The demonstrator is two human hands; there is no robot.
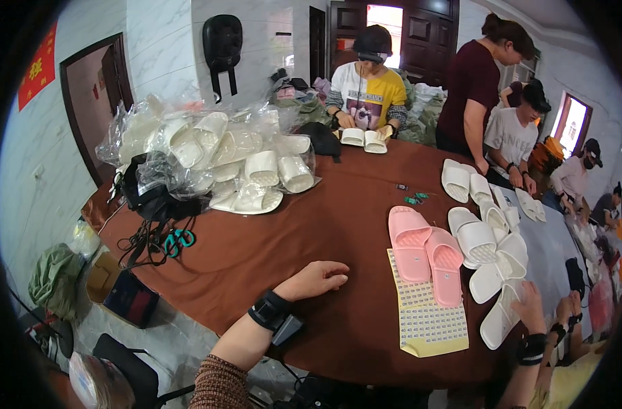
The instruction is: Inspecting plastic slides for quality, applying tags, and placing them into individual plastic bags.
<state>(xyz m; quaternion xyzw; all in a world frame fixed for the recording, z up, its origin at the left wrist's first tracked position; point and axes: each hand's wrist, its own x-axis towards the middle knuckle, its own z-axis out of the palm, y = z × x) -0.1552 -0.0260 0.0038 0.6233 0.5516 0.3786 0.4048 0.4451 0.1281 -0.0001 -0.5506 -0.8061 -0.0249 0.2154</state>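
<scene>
My left hand (318, 280) rests on the brown tablecloth with its fingers loosely stretched and nothing in it. At the right, my right hand (529, 309) grips the side of a white slipper (500, 319), its fingers partly hidden. A pair of pink slippers (425, 255) lies between my hands, partly over a yellow-backed sheet of small stickers (432, 327). More white slippers (476, 240) lie in overlapping rows beyond my right hand.
Bagged white slippers (222, 153) are heaped at the far left. Near them lie black cords (144, 238) and teal-handled scissors (179, 243). Across the table, a person (369, 88) handles two white slippers (364, 139). A co-worker's hands (567, 310) are close on my right.
</scene>
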